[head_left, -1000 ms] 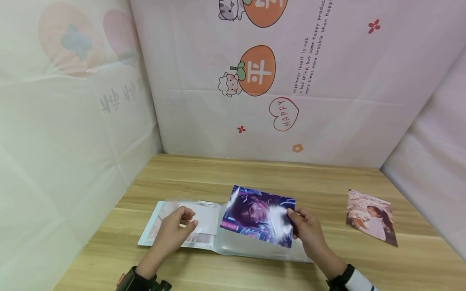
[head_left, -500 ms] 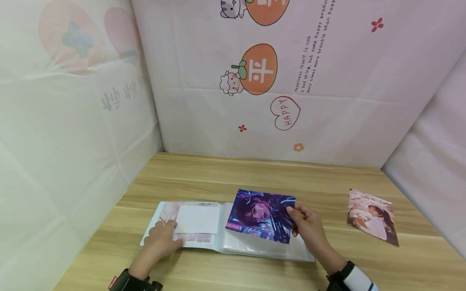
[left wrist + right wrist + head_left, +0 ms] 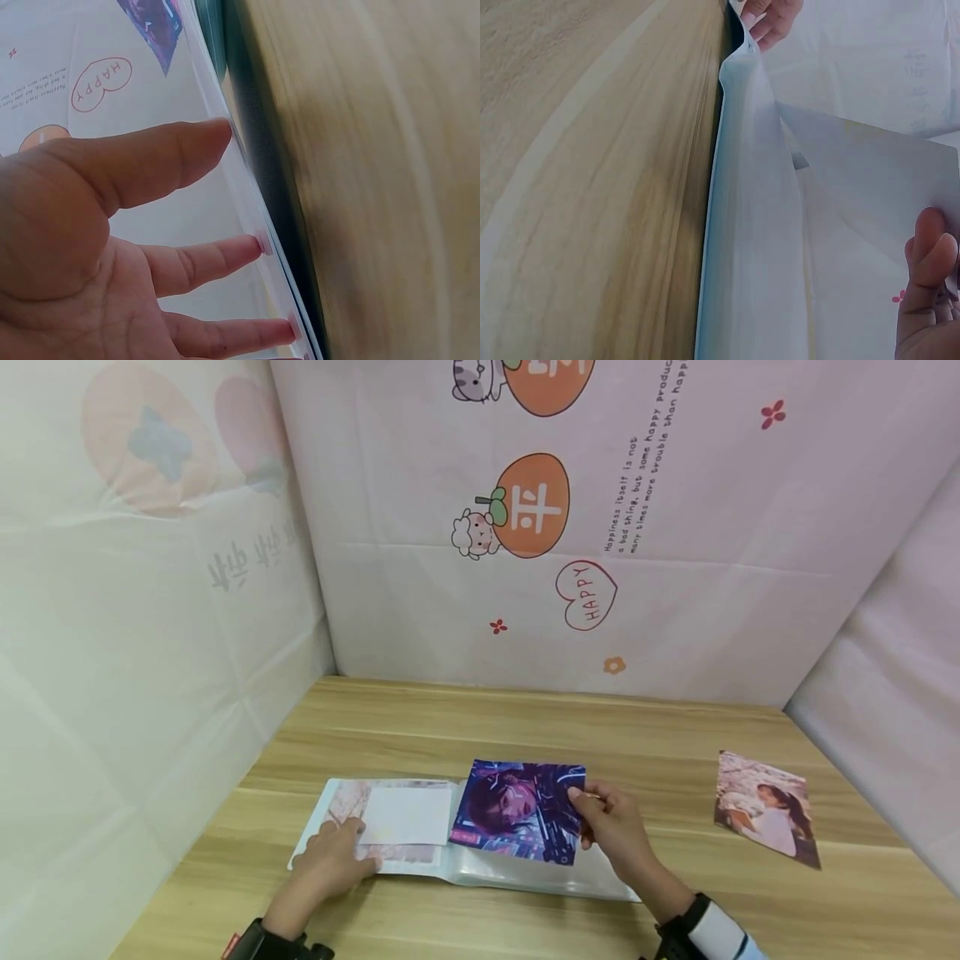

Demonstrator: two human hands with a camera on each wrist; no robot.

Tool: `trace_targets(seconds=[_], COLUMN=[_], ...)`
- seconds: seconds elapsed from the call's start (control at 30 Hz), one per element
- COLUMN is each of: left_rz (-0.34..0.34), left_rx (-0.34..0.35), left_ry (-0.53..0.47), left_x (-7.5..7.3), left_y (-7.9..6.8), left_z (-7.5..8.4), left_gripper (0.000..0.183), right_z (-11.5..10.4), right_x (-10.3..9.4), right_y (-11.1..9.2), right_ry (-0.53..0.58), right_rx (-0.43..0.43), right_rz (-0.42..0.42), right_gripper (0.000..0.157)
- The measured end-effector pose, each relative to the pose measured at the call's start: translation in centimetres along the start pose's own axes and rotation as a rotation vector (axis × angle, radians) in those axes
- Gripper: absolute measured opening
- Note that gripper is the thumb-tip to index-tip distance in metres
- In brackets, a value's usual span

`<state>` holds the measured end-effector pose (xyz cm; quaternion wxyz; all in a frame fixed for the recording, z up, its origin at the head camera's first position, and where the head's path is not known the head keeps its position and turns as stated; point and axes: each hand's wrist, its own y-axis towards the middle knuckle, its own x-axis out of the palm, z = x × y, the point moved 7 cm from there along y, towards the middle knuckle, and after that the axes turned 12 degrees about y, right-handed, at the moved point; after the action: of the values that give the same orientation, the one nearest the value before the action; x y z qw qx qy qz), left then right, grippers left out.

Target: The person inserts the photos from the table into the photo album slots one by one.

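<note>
A photo album (image 3: 540, 875) lies spread on the table, its clear right-hand sleeve uppermost. My right hand (image 3: 613, 828) pinches the right edge of a purple-blue portrait photo (image 3: 513, 814), held over that sleeve. In the right wrist view the photo's pale back (image 3: 885, 161) slants above the page, one corner near the sleeve; whether it touches cannot be told. My left hand (image 3: 330, 858) rests on the left page, fingers spread, with its fingertips (image 3: 251, 246) touching the surface. Beside those fingers a white rectangle (image 3: 405, 816) covers part of a pinkish picture on that page.
Another photo (image 3: 765, 810), showing a person among pink blossoms, lies on the wooden table (image 3: 525, 718) at the right. White printed cloth (image 3: 420, 610) hangs behind the table and at both sides.
My left hand has come down and left from above the white rectangle onto the left page. My right hand has moved the purple-blue photo slightly left, and its glare has gone.
</note>
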<state>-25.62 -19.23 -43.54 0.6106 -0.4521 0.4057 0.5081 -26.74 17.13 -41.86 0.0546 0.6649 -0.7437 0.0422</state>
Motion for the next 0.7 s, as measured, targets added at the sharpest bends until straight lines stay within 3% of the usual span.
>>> trace_targets(seconds=[0.7], left_rz=[0.026], left_rx=[0.007], left_ry=[-0.003], left_x=[0.1], left_y=[-0.2], left_z=[0.0], left_gripper=[0.057], right_z=[1.1], right_x=[1.3], right_y=[-0.3], right_ry=[0.063], right_rx=[0.056], right_rz=[-0.034], right_gripper=[0.026])
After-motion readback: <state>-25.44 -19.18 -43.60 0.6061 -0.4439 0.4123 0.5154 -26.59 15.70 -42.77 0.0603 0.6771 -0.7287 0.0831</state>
